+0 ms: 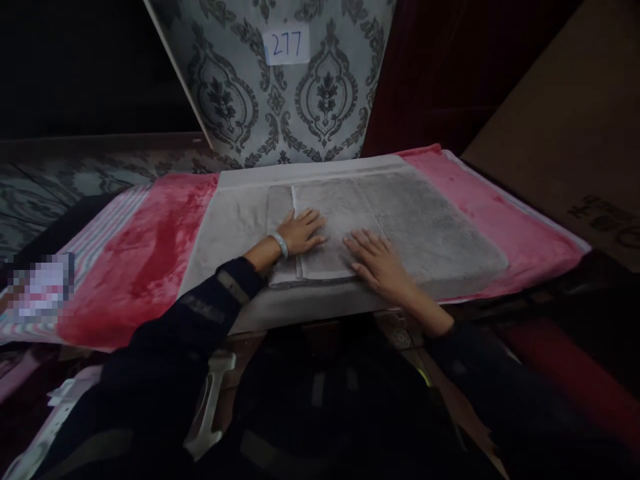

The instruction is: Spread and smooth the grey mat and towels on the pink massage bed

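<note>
Condition of the work: the grey plush cloth with flat folded panels [330, 200] lies in the centre of the frame, on the cover of red and pink plush with a grey middle [167, 233]. Folding is judged to be well advanced. A narrow panel on the cloth's left is laid flat beside a pale, straight edge, and a broader panel extends to its right as far as a faint crease. Outstanding: the layers do not line up exactly along the near edge, and slight unevenness remains in the surface. The grey stretch right of the crease lies flat; whether it belongs to the same cloth cannot be determined.

Hands: the two are apart, with a gap between them over the broader panel, and neither grips anything. The left hand [301, 231], wearing a pale bracelet [281, 245] at the wrist, rests palm down across the pale edge, fingers extended and pointing right. The right hand [376, 261] lies palm down near the crease, toward the near edge, fingers extended and slightly spread. Both appear to bear lightly on the fabric; pressure cannot be verified.

Surroundings: a white paper label marked 277 [287, 44] is fixed to the grey patterned wallpaper [327, 93] at top centre. A brown cardboard box [565, 133] stands at the right of the frame.
</note>
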Demonstrator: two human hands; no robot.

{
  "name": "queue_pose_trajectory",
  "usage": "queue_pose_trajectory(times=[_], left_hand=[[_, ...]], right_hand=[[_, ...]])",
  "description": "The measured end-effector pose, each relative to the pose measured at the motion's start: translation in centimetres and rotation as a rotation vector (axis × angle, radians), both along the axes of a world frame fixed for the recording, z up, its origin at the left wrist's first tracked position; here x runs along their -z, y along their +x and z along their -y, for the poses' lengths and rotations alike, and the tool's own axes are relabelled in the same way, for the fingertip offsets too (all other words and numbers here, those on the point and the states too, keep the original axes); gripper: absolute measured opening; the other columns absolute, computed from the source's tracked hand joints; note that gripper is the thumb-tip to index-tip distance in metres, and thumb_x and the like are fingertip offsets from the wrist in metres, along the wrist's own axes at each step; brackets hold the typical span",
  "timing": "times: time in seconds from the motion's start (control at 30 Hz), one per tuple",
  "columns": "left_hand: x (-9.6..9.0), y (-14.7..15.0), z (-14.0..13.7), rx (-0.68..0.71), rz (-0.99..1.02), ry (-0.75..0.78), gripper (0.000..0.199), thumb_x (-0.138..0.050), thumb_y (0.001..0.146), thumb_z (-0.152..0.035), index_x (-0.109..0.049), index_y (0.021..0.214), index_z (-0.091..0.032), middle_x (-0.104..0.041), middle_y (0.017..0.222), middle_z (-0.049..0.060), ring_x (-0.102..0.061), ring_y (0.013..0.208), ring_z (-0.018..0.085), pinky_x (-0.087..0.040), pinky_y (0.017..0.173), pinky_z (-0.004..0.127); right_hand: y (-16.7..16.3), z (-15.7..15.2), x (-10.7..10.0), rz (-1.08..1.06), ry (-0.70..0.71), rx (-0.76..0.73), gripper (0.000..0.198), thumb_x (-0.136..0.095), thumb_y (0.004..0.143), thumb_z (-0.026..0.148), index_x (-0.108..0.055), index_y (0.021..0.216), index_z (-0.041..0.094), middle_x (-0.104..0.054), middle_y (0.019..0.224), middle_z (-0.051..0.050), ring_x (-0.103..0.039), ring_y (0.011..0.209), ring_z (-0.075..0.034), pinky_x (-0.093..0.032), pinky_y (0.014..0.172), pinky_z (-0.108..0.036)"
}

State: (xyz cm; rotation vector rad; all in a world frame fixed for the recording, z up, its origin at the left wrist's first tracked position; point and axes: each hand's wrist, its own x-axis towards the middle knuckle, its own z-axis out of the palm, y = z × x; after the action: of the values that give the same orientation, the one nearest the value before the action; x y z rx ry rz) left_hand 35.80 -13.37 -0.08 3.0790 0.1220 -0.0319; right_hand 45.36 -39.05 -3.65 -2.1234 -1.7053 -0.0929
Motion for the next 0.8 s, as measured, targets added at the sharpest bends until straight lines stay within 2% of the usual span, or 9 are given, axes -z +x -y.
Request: queue_pose_trajectory(times=[0.07,0.17,0.33,0.5,0.6,0.7,0.8], left_hand=[[1.0,-2.1,1.6,0.032,-0.007,-0.026,0.064,-0.036,0.101,-0.055,-0.033,0.159,-0.025,-0.026,0.168,0.011,-0.020,0.155,0.032,-0.017,0.122,0.060],[2.2,-3.9,2.9,-0.012,0.012,-0.061,0.060,-0.030,0.104,-0.049,-0.030,0.160,-0.027,-0.020,0.170,0.009,-0.016,0.157,0.030,-0.017,0.123,0.059],[2.8,-4.8,3.0,-0.047,0.020,-0.090,0.059,-0.030,0.104,-0.047,-0.032,0.159,-0.026,-0.020,0.170,0.008,-0.015,0.157,0.028,-0.016,0.124,0.058],[3.2,-7.0,3.0,-0.093,0.108,-0.103,0.055,-0.030,0.105,-0.045,-0.039,0.155,-0.025,-0.030,0.167,0.007,-0.021,0.156,0.026,-0.018,0.125,0.056],[3.2,-8.3,3.9,-0.143,0.194,-0.108,0.052,-0.031,0.104,-0.042,-0.050,0.149,-0.022,-0.043,0.160,0.008,-0.032,0.152,0.026,-0.025,0.123,0.055],[2.9,-8.9,6.0,-0.172,0.298,-0.090,0.049,-0.032,0.104,-0.038,-0.056,0.143,-0.019,-0.054,0.152,0.010,-0.038,0.149,0.026,-0.029,0.121,0.056],[3.0,-9.0,8.5,-0.148,0.344,-0.024,0.049,-0.039,0.103,-0.037,-0.051,0.147,-0.020,-0.050,0.155,0.010,-0.034,0.151,0.029,-0.027,0.122,0.060]], right_hand=[[1.3,0.1,1.0,0.076,-0.067,0.061,0.057,-0.032,0.105,0.051,-0.036,0.158,0.029,-0.029,0.166,-0.007,-0.018,0.154,-0.034,-0.023,0.119,-0.064],[1.5,0.5,2.6,0.147,-0.106,0.057,0.057,-0.032,0.106,0.050,-0.035,0.159,0.029,-0.026,0.167,-0.007,-0.022,0.153,-0.031,-0.023,0.120,-0.059],[0.1,2.3,4.4,0.152,-0.032,0.101,0.058,-0.033,0.106,0.048,-0.033,0.160,0.027,-0.029,0.166,-0.008,-0.025,0.153,-0.028,-0.026,0.121,-0.053],[-0.9,4.1,5.6,0.097,0.049,0.155,0.057,-0.035,0.105,0.046,-0.037,0.158,0.027,-0.034,0.164,-0.007,-0.029,0.152,-0.027,-0.025,0.121,-0.055],[-0.8,4.2,5.1,0.038,0.105,0.157,0.053,-0.033,0.105,0.045,-0.043,0.154,0.027,-0.044,0.158,-0.007,-0.037,0.148,-0.026,-0.028,0.120,-0.056],[0.2,3.3,3.7,0.006,0.177,0.175,0.052,-0.029,0.106,0.042,-0.048,0.151,0.026,-0.054,0.151,-0.008,-0.043,0.144,-0.025,-0.030,0.120,-0.054],[1.4,1.5,2.6,0.032,0.165,0.202,0.053,-0.029,0.106,0.042,-0.048,0.152,0.025,-0.049,0.155,-0.008,-0.036,0.148,-0.027,-0.029,0.120,-0.055]])
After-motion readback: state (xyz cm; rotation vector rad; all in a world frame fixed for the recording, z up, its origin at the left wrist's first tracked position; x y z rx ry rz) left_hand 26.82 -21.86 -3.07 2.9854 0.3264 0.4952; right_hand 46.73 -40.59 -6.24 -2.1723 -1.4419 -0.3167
